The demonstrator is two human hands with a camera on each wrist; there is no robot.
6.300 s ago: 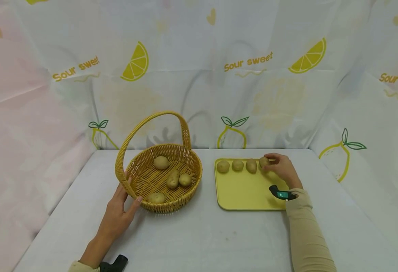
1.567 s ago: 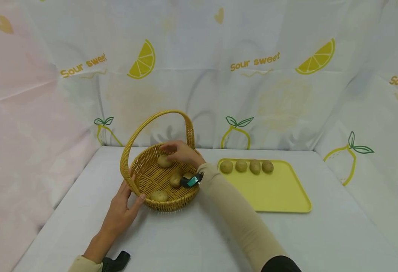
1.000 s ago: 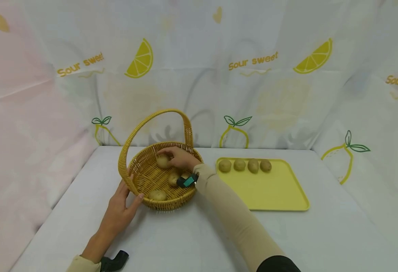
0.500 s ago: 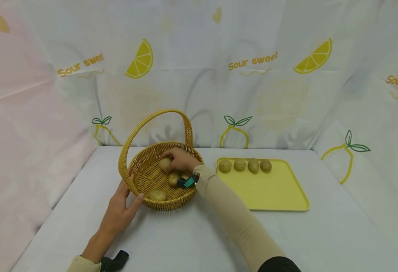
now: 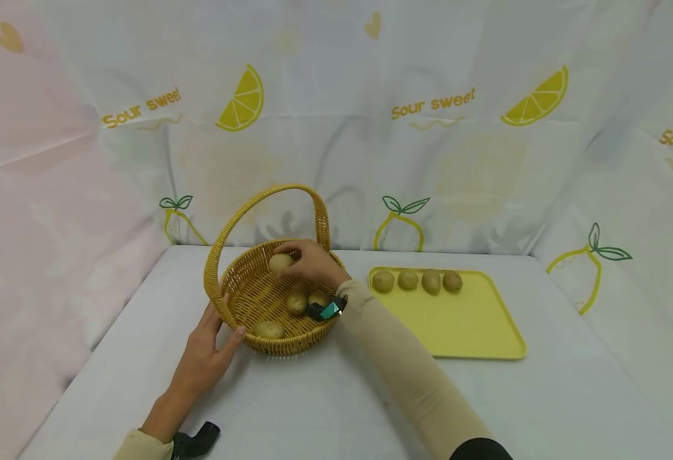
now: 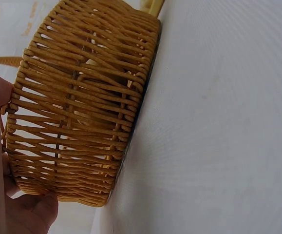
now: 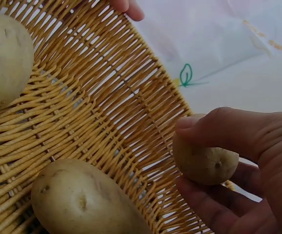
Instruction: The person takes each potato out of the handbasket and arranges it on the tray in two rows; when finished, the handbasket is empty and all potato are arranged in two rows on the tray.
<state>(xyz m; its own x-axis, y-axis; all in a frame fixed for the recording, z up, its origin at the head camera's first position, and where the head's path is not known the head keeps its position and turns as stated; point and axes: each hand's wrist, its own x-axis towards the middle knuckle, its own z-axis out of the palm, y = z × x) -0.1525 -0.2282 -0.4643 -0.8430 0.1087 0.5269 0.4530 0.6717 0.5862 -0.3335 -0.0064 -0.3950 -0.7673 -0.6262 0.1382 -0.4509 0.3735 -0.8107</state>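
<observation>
A round wicker basket (image 5: 239,281) with a tall arched handle stands on the left half of the table. My left hand (image 5: 203,354) grips its near left rim; the left wrist view shows fingers (image 6: 36,209) against the woven side. My right hand (image 5: 313,263) is over the basket and pinches a potato (image 7: 206,158) between thumb and fingers. In the head view that potato (image 5: 281,262) is near the basket's far wall. Below it lie more potatoes: one near the front rim (image 5: 269,329), and two side by side, an oblong one (image 7: 84,200) and another partly behind my wrist (image 5: 319,298).
To the right of the basket lies a yellow tray (image 5: 457,326). Several potatoes (image 5: 431,282) stand in a row along its far edge. A printed cloth wall (image 5: 348,160) rises behind the white table (image 5: 313,409).
Since 6.3 seconds ago my right hand has left the last potato in the tray row and reached into the basket. Within the last half second it has raised a basket potato slightly. My left hand stays put.
</observation>
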